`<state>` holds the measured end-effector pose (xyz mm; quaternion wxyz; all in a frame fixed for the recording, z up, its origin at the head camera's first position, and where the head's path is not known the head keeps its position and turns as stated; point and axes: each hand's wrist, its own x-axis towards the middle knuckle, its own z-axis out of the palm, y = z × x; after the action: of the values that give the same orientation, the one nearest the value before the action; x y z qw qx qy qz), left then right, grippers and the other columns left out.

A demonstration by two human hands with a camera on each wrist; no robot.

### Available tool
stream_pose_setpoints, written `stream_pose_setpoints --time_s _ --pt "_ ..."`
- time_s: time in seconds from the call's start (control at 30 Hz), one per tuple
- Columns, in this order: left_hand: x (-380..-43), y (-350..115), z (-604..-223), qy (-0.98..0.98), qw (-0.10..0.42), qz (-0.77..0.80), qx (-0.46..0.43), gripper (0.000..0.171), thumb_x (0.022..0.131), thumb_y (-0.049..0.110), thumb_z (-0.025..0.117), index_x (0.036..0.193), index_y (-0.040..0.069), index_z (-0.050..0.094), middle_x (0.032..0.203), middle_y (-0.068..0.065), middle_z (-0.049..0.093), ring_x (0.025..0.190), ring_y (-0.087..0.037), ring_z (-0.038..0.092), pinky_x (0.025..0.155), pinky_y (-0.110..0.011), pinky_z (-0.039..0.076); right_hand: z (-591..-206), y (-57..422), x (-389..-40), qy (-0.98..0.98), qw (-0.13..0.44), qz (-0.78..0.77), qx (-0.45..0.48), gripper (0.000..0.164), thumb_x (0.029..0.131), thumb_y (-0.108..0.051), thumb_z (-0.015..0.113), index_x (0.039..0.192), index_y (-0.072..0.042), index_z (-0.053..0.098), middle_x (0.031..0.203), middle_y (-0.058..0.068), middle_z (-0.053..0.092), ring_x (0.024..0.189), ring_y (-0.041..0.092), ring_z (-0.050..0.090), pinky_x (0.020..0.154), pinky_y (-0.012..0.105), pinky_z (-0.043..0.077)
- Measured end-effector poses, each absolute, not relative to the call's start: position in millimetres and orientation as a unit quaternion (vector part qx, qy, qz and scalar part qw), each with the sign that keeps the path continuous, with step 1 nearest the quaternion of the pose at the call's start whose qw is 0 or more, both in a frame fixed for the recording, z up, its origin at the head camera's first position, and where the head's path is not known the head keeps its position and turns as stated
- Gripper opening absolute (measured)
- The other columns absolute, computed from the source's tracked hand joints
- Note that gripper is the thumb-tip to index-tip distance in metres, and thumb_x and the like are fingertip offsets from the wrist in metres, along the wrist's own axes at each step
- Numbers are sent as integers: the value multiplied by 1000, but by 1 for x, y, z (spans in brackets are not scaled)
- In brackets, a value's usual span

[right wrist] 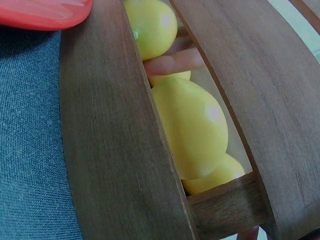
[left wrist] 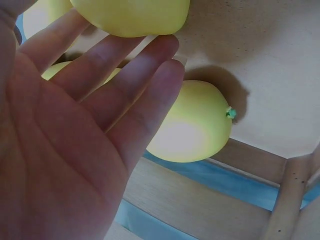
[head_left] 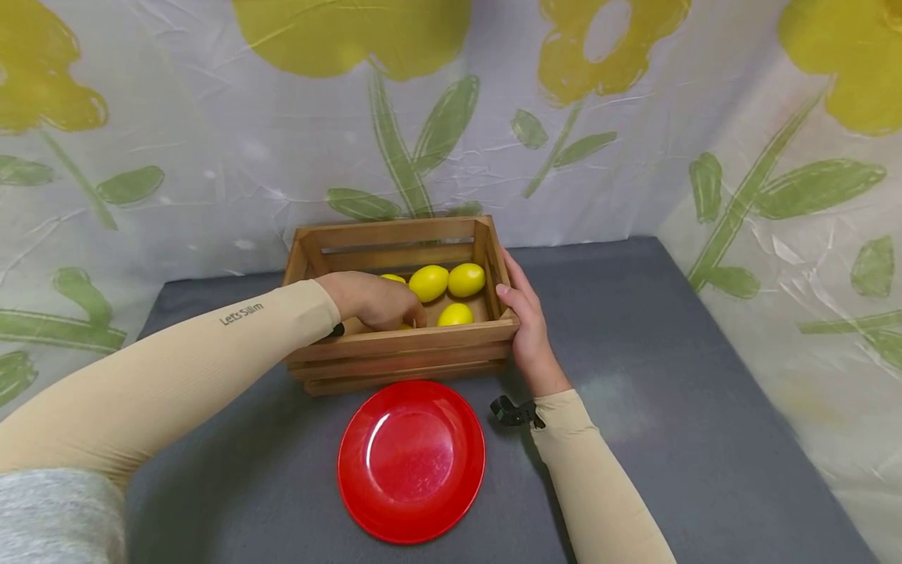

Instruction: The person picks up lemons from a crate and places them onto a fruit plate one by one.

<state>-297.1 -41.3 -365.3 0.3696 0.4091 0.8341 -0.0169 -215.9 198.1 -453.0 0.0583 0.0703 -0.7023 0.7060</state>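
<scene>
At centre frame, wooden crate [head_left: 395, 343] held lemons [head_left: 428, 283]; left hand [head_left: 377, 300] lay inside, fingers near-straight, slightly apart, beside one lemon; right hand [head_left: 530, 325] braced the crate's right end, thumb and fingers apart, likely for steadiness; red plate [head_left: 412, 462] sat just below, probably for easy reach

A pale, creased backdrop [head_left: 247, 188] rises behind the grey bench [head_left: 669, 470] and along both its sides, printed with large yellow flowers [head_left: 352, 35] above green stems [head_left: 395, 137] and leaves [head_left: 446, 124]. A faint pale patch [head_left: 613, 403] marks the bench's right half.
</scene>
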Motion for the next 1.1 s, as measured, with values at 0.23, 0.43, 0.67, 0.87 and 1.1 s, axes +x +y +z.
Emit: stream_pose_setpoints --time_s 0.23,0.43,0.67,0.87,1.1 --pt "-295 -41 -362 837 371 -22 402 45 98 -4 60 132 19 76 133 -3 75 125 -25 67 117 -50 51 -453 198 -217 -695 62 712 79 65 103 -38 44 168 -39 37 176 -11 32 159 25 35 130 61 26" --pt "-292 -42 -357 848 363 -25 385 56 95 -9 50 136 19 74 137 -3 72 130 -25 65 119 -49 50 -452 198 -217 -698 62 709 79 64 104 -38 43 168 -39 37 176 -11 32 159 24 36 130 61 26" --pt "-289 -51 -346 864 353 -7 360 55 93 -7 57 139 19 72 141 -6 69 126 -26 62 111 -46 54 -454 197 -215 -695 56 713 75 65 103 -38 43 168 -40 37 176 -11 32 159 25 35 130 61 25" --pt "-288 -65 -318 885 302 13 354 50 91 13 79 139 19 71 142 -9 68 126 -30 62 108 -48 54 -454 195 -214 -691 51 718 70 64 104 -40 44 167 -43 38 175 -13 33 159 26 36 129 61 27" --pt "-278 -77 -285 899 244 28 362 50 90 20 81 138 19 70 134 -4 72 110 -26 63 99 -42 53 -451 197 -215 -691 54 717 69 63 104 -40 43 167 -43 38 175 -13 32 157 27 36 128 61 27"
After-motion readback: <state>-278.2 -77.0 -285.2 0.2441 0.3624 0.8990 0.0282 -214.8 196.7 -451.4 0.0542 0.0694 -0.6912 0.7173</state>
